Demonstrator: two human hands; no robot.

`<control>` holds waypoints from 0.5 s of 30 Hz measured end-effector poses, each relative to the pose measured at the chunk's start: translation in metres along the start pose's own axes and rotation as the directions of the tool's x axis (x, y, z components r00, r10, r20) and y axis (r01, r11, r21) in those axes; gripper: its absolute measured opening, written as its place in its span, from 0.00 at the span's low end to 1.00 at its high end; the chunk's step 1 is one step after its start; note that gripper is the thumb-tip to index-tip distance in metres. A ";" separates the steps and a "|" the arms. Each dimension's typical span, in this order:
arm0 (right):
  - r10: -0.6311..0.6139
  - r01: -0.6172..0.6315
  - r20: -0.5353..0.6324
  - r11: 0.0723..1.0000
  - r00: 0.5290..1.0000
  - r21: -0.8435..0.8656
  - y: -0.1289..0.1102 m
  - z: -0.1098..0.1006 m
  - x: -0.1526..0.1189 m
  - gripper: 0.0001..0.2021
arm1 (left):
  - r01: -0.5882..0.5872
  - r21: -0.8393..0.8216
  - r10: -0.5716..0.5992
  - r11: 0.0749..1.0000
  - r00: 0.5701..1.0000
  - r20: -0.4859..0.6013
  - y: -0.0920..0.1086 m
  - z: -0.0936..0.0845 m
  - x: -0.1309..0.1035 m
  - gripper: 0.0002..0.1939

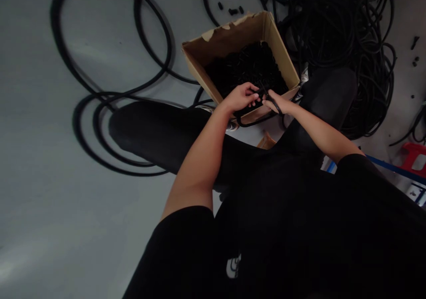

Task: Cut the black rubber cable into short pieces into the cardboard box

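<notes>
My left hand [242, 97] is closed, its fingertips pinching a black hose [254, 122] over the near edge of the cardboard box [282, 46]. A stretch of this hose loops below both hands, in front of the box. My right hand [275, 102] is wrapped around black-handled scissors [275, 106], whose dark curved handle shows beside the fingers. The blades are close to the left fingertips and hard to make out against the dark contents. Inside the box lies a heap of short black pieces [246, 66].
Thick black hose [60, 46] lies in wide loops on the grey floor at left. A large tangled hose pile [333, 28] is at right of the box. Small black pieces [233, 11] lie behind the box. A red object [412, 157] is at far right.
</notes>
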State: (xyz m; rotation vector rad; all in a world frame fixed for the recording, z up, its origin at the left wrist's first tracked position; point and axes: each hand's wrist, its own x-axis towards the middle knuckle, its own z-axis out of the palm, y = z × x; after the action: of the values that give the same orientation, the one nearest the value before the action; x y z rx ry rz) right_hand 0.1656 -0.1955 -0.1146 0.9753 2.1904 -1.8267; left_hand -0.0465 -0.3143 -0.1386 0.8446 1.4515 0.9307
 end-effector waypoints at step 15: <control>0.038 -0.044 -0.033 0.971 0.999 -0.234 -0.015 -0.006 -0.004 0.16 | -0.074 0.124 0.076 0.989 0.997 -0.010 0.013 0.000 -0.003 0.19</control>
State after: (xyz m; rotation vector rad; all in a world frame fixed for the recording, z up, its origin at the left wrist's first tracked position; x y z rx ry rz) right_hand 0.1623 -0.1924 -0.0984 0.9931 2.3180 -1.5002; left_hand -0.0465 -0.3115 -0.1253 0.9913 1.5111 0.9110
